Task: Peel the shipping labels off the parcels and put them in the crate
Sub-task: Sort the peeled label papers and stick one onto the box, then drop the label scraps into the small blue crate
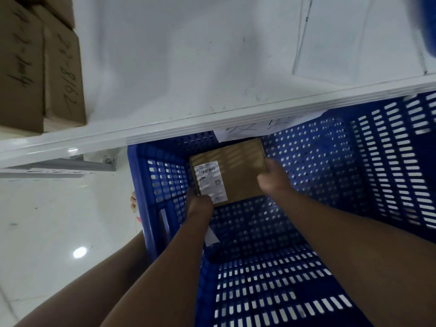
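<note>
Blue perforated plastic fills most of the view: a deep crate on a glossy pale floor, tucked partly under a white shelf. Both your bare arms reach down inside it. Your left hand curls round the near left corner of a brown cardboard parcel, and your right hand grips its right edge, thumb on top. The parcel sits low in the crate, at the far end, flat face up. Its white shipping label is fully stuck down along the left side, just beside your left fingers. A small white scrap lies on the crate floor by your left forearm; what it is cannot be told. This looks like the start of peeling. Next you likely need one hand to steady the parcel while the other lifts a label corner.
</note>
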